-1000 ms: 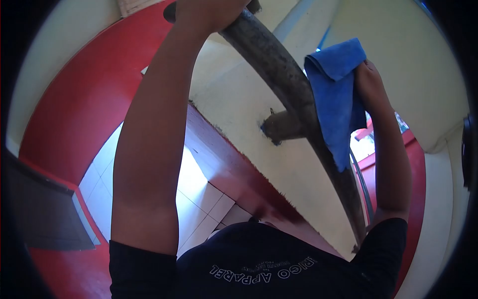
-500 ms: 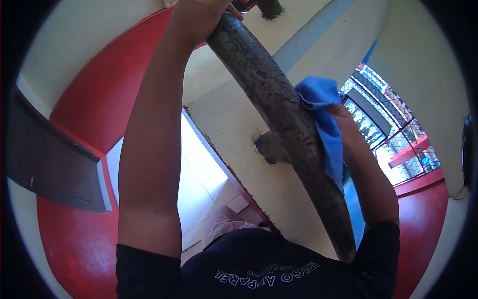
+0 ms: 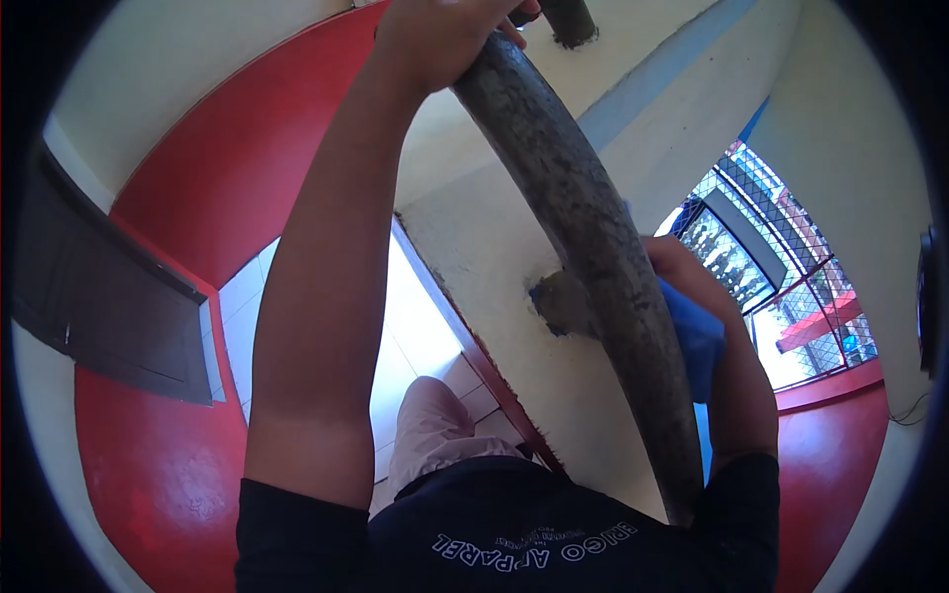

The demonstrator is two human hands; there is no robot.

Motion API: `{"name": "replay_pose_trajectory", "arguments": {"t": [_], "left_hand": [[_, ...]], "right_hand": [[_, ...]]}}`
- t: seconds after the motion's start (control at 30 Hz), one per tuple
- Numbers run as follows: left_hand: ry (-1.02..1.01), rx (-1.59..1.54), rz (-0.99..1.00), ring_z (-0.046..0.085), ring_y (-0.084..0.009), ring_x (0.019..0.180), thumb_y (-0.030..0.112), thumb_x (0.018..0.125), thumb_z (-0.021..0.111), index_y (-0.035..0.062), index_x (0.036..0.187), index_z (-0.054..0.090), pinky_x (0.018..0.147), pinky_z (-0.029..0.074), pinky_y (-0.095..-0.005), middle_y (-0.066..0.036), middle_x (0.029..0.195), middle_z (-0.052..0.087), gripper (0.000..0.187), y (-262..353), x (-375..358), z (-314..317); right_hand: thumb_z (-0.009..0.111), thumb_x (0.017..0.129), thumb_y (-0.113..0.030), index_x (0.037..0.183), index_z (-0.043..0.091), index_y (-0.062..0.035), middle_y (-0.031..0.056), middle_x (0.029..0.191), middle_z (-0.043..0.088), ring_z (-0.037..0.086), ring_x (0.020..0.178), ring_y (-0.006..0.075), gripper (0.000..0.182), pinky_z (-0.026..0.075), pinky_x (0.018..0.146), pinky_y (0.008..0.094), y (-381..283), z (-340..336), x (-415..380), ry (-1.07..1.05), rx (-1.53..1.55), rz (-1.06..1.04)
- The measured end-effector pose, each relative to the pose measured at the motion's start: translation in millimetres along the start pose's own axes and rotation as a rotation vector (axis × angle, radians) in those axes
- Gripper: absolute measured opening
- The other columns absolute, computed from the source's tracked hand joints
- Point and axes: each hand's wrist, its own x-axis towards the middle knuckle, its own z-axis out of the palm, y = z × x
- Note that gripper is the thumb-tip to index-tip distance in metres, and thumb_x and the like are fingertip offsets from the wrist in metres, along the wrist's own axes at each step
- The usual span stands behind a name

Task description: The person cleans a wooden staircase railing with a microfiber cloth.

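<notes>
A thick, dark, mottled handrail [image 3: 581, 212] runs diagonally from the top of the view down towards my right side. At its upper end my left hand [image 3: 447, 40] is wrapped round it, with fingertips showing on the far side. Lower down, my right hand [image 3: 674, 257] is against the rail's right side, closed on a blue cloth [image 3: 698, 341]. Part of the cloth hangs below that hand beside the rail. The rail hides most of the right fingers.
A stub bracket [image 3: 563, 302] joins the rail to the cream wall surface [image 3: 474, 247]. White floor tiles [image 3: 415, 346] lie below left, near a dark door [image 3: 109, 287] and a red wall [image 3: 237, 158]. A grilled window [image 3: 791, 267] is at right.
My right hand has drawn the cloth down and round behind the rail, so less of it shows. The view has shifted slightly; my left hand still grips the rail.
</notes>
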Motion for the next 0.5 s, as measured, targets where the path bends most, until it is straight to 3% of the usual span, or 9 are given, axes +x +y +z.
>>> {"name": "replay_pose_trajectory", "arguments": {"t": [0.13,0.2,0.3,0.4,0.47,0.5], "left_hand": [[0.032,-0.041,0.055,0.067,-0.0152,0.067,0.032,0.098,0.056,-0.0057,0.093,0.07,0.065,0.053,-0.0288,-0.01,0.08,0.069,0.041,0.9,-4.2,3.1],[0.045,-0.04,0.049,0.067,-0.015,0.067,0.033,0.097,0.056,-0.0058,0.093,0.071,0.065,0.053,-0.0285,-0.01,0.08,0.069,0.042,2.1,-5.6,2.8],[0.031,0.018,-0.002,0.067,-0.0149,0.066,0.036,0.096,0.056,-0.0039,0.093,0.072,0.064,0.052,-0.0286,-0.01,0.077,0.07,0.043,6.7,-5.0,2.2],[0.058,0.111,-0.036,0.067,-0.015,0.066,0.039,0.096,0.056,-0.0005,0.092,0.073,0.064,0.052,-0.0295,-0.009,0.072,0.07,0.044,12.1,-9.6,2.1],[0.073,0.16,-0.055,0.067,-0.0149,0.065,0.042,0.096,0.057,0.0019,0.091,0.074,0.064,0.052,-0.0299,-0.009,0.07,0.069,0.044,16.3,-10.7,1.7],[0.068,0.176,-0.065,0.068,-0.0151,0.066,0.043,0.096,0.057,0.0024,0.091,0.074,0.064,0.052,-0.0301,-0.009,0.07,0.07,0.044,18.6,-10.9,1.3]], "right_hand": [[0.067,0.089,-0.014,0.125,0.065,0.0027,0.0154,0.1,0.075,0.07,0.095,0.022,0.04,0.054,0.087,0.0364,62.0,-36.7,-29.4,-0.181,-0.109,-0.193],[0.065,0.09,-0.015,0.119,0.066,0.0036,0.0139,0.095,0.073,0.07,0.088,0.0217,0.034,0.054,0.085,0.0369,80.1,-22.8,-32.2,0.351,0.427,-0.104],[0.061,0.093,-0.018,0.102,0.064,-0.0009,0.0102,0.087,0.066,0.067,0.082,0.02,0.02,0.053,0.08,0.0368,-19.2,-0.5,-4.0,0.66,-1.212,-0.052],[0.059,0.098,-0.016,0.118,0.06,-0.0006,0.0096,0.104,0.067,0.066,0.092,0.0219,0.025,0.052,0.086,0.0349,-19.5,9.9,25.7,0.543,-0.744,-0.551],[0.059,0.099,-0.017,0.128,0.056,-0.0013,0.0108,0.113,0.066,0.065,0.1,0.0231,0.033,0.051,0.09,0.034,-20.2,11.5,24.7,0.45,-0.554,-0.574],[0.06,0.098,-0.018,0.133,0.054,-0.002,0.0123,0.117,0.066,0.065,0.104,0.0237,0.038,0.05,0.092,0.0337,-21.1,14.0,19.7,0.406,-0.531,-0.444]]}}
